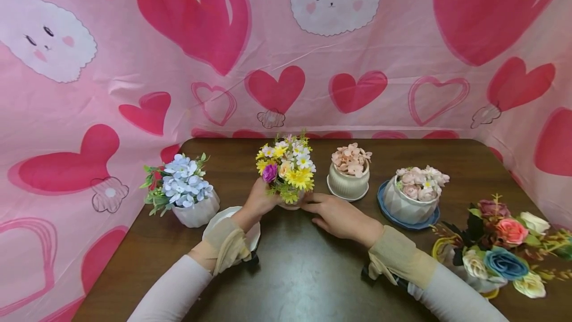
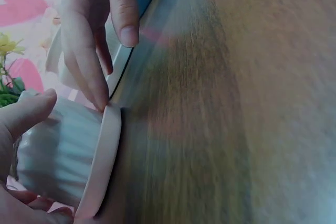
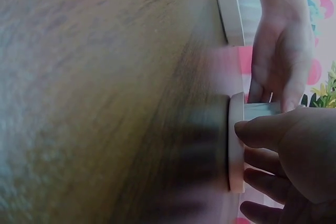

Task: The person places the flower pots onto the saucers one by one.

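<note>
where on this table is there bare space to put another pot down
Bare dark wooden table lies in front, between the two sleeves, and along the back edge behind the pots. The row is crowded: yellow-flowered pot between both hands, loose artificial flower bunch at right.

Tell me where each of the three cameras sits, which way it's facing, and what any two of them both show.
Head: above the table, looking forward and down; both forearms, left hand and right hand at the yellow flower pot.
Left wrist: low by the tabletop, looking across at the pot's ribbed side and saucer; thumb near, right hand's fingers opposite.
Right wrist: low, facing back; its own fingers on the saucer, left hand beyond.
Shared: both wrist views show the saucer and the opposite hand.
</note>
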### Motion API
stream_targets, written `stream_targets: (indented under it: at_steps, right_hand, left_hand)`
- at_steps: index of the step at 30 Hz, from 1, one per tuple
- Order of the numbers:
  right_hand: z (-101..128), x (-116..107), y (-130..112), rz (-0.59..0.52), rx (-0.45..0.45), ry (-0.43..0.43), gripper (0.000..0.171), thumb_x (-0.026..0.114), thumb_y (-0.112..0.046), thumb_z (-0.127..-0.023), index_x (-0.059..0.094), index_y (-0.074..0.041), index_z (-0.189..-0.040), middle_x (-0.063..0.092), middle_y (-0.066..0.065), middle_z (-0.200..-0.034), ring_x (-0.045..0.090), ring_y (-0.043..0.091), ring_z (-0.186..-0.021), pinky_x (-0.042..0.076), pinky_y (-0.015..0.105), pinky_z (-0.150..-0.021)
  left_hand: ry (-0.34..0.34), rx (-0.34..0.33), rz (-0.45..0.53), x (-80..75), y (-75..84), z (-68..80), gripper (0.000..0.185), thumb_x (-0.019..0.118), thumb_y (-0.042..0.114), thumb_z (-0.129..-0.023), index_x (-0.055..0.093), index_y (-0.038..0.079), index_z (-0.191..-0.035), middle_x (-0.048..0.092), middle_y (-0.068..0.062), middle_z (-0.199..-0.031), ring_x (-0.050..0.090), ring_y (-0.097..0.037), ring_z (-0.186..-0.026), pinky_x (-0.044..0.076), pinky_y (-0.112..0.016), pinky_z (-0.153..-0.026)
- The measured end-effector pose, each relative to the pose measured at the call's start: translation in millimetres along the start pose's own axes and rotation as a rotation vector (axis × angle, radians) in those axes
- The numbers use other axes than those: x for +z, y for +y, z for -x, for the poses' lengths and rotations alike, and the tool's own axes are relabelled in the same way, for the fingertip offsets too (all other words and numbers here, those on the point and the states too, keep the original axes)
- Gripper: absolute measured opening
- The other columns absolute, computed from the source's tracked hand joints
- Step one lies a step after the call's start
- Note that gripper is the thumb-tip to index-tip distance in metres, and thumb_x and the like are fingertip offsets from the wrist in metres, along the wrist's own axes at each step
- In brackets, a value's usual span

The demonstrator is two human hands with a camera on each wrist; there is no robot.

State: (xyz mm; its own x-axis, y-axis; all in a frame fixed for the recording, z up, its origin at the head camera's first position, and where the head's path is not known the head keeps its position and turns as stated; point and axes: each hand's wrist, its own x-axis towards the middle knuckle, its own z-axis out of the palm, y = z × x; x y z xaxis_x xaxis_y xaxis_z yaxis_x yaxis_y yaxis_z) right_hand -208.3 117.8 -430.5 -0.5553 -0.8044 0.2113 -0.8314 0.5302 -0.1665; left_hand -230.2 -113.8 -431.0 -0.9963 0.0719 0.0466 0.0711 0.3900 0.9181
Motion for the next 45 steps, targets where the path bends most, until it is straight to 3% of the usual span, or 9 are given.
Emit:
stream_targets:
  at_steps: [3,7,12,16,21,26,32,38,45]
  right_hand:
    - [0.6,-0.2,0.2,-0.005,0.007,0.001,0.043,0.073,-0.014,-0.088,0.065,-0.011,-0.129,0.061,0.007,-0.134,0.061,0.022,-0.122,0.052,0.039,-0.100]
    - [0.9,0.3,0.7,-0.009,0.006,0.003,0.044,0.073,-0.014,-0.087,0.064,-0.011,-0.130,0.061,0.008,-0.134,0.060,0.022,-0.122,0.052,0.039,-0.100]
    - [1.0,-0.4,0.4,-0.013,0.008,0.002,0.043,0.074,-0.014,-0.087,0.065,-0.011,-0.129,0.061,0.007,-0.134,0.060,0.022,-0.122,0.052,0.039,-0.100]
    - [1.2,-1.3,0.6,-0.022,0.015,-0.002,0.042,0.073,-0.013,-0.087,0.065,-0.010,-0.129,0.061,0.008,-0.134,0.060,0.022,-0.123,0.051,0.039,-0.102]
    - [1.8,-1.7,2.3,-0.033,0.024,-0.003,0.042,0.072,-0.014,-0.088,0.065,-0.009,-0.129,0.061,0.008,-0.134,0.060,0.022,-0.123,0.051,0.039,-0.102]
    - [3.0,-2.6,4.7,-0.040,0.050,0.001,0.041,0.072,-0.013,-0.089,0.065,-0.009,-0.129,0.060,0.009,-0.135,0.059,0.023,-0.125,0.051,0.040,-0.102]
    - [4.4,-4.1,6.3,-0.043,0.084,-0.012,0.042,0.072,-0.014,-0.090,0.064,-0.010,-0.131,0.058,0.009,-0.140,0.057,0.023,-0.128,0.050,0.040,-0.103]
    - [3.4,-2.5,6.7,-0.047,0.083,-0.016,0.043,0.071,-0.015,-0.090,0.063,-0.010,-0.132,0.058,0.009,-0.138,0.059,0.023,-0.125,0.052,0.040,-0.101]
    - [3.0,-0.7,8.1,-0.064,0.083,-0.008,0.041,0.073,-0.014,-0.089,0.065,-0.010,-0.129,0.057,0.009,-0.136,0.061,0.024,-0.121,0.053,0.039,-0.097]
  left_hand:
    - [-0.036,-0.031,-0.045,-6.4,-1.8,1.3,0.076,0.087,0.011,-0.067,0.054,0.008,-0.136,0.064,-0.013,-0.132,0.058,-0.027,-0.121,0.046,-0.046,-0.106]
    - [-0.106,-0.081,-0.013,-16.3,-3.5,8.8,0.084,0.090,0.020,-0.070,0.047,0.012,-0.141,0.059,-0.010,-0.138,0.055,-0.026,-0.128,0.045,-0.047,-0.107]
    - [-0.149,-0.051,-0.031,-27.4,-3.0,19.4,0.068,0.084,0.019,-0.079,0.052,0.006,-0.137,0.061,-0.014,-0.135,0.058,-0.030,-0.127,0.049,-0.047,-0.106]
    - [-0.129,0.011,-0.203,-34.0,-3.1,26.4,0.046,0.080,0.023,-0.083,0.064,0.005,-0.123,0.069,-0.011,-0.122,0.065,-0.027,-0.116,0.053,-0.045,-0.099]
    - [-0.158,0.163,-0.451,-36.5,-1.2,36.1,0.028,0.077,0.024,-0.086,0.073,0.009,-0.109,0.072,-0.006,-0.107,0.067,-0.024,-0.104,0.053,-0.044,-0.093]
    - [-0.230,0.316,-0.630,-33.0,4.8,46.4,0.030,0.073,0.022,-0.089,0.072,0.011,-0.117,0.067,-0.007,-0.120,0.064,-0.023,-0.114,0.052,-0.045,-0.099]
    - [-0.279,0.381,-0.836,-28.2,10.9,54.3,0.044,0.068,0.026,-0.093,0.061,0.010,-0.134,0.057,-0.006,-0.142,0.054,-0.023,-0.131,0.046,-0.043,-0.108]
    - [-0.337,0.413,-0.934,-26.2,12.2,58.3,0.053,0.066,0.035,-0.094,0.057,0.007,-0.138,0.053,-0.009,-0.147,0.052,-0.025,-0.135,0.046,-0.043,-0.108]
    - [-0.370,0.456,-0.962,-24.3,10.0,60.5,0.057,0.066,0.043,-0.093,0.055,0.012,-0.141,0.051,-0.011,-0.146,0.055,-0.025,-0.131,0.049,-0.042,-0.105]
